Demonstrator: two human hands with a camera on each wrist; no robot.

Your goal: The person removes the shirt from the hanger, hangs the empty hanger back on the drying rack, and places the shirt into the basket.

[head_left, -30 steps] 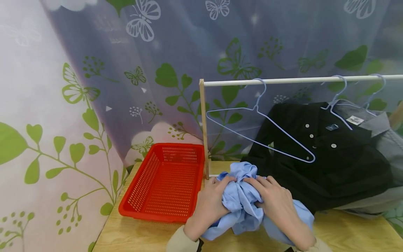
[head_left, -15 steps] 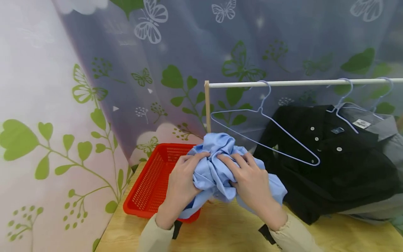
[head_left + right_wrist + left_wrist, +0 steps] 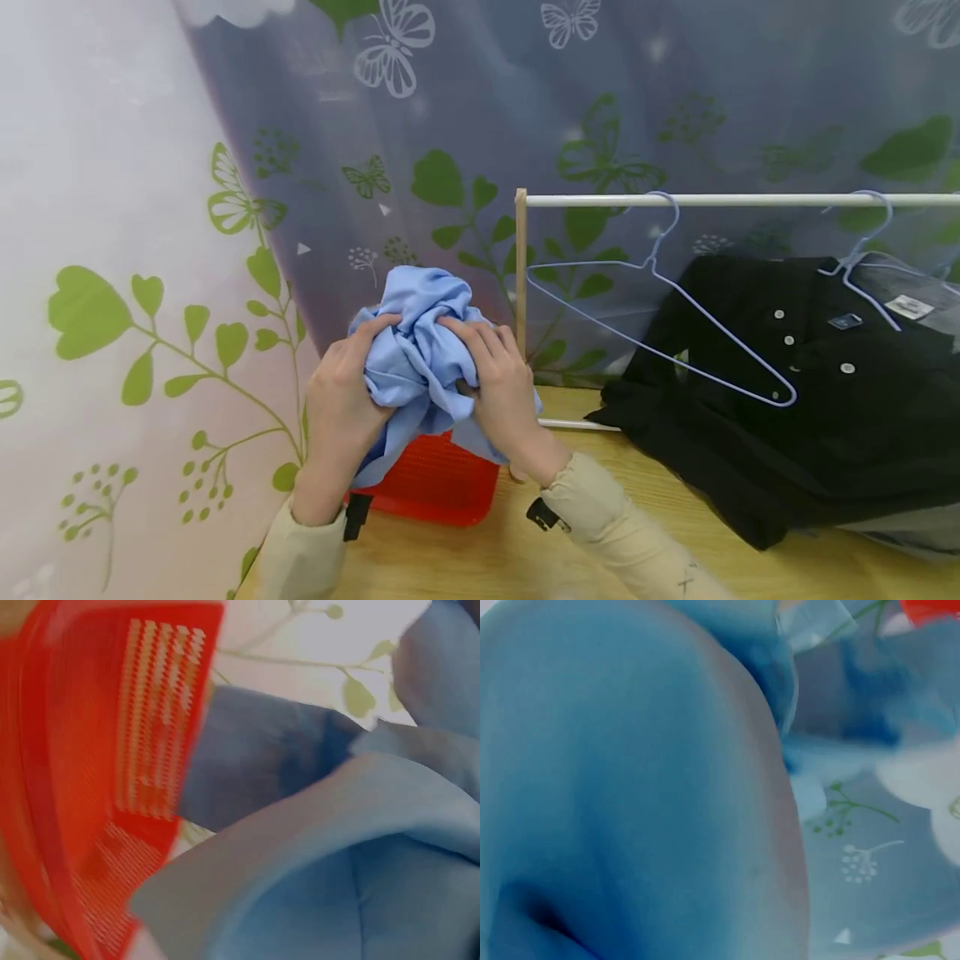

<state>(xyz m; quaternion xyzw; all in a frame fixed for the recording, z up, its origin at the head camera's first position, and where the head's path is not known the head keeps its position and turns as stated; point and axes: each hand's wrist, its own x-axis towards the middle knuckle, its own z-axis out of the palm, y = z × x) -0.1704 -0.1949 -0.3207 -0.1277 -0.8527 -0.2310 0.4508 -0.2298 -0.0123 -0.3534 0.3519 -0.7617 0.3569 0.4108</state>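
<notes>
A bunched-up light blue cloth garment (image 3: pixel 420 342) is held between both hands over the red plastic basket (image 3: pixel 442 487). My left hand (image 3: pixel 341 400) grips its left side, thumb on top. On the other side my right hand (image 3: pixel 506 392) grips it with fingers bent over the folds. The garment hides most of the basket in the head view; loose cloth hangs below the hands. Close blue fabric (image 3: pixel 645 780) fills much of the left wrist view. In the right wrist view, the blue cloth (image 3: pixel 360 817) hangs beside the perforated basket wall (image 3: pixel 161 720).
A white rail (image 3: pixel 735 201) on a wooden post (image 3: pixel 521 275) stands to the right. From it hang a bare light-purple hanger (image 3: pixel 660 333) and a black buttoned garment (image 3: pixel 765 400), with a grey garment (image 3: pixel 915 283) behind. The wooden table (image 3: pixel 585 517) lies below, with a patterned curtain behind.
Both hands have carried the blue garment left and upward, from beside the basket to over it. The head view has also turned slightly left.
</notes>
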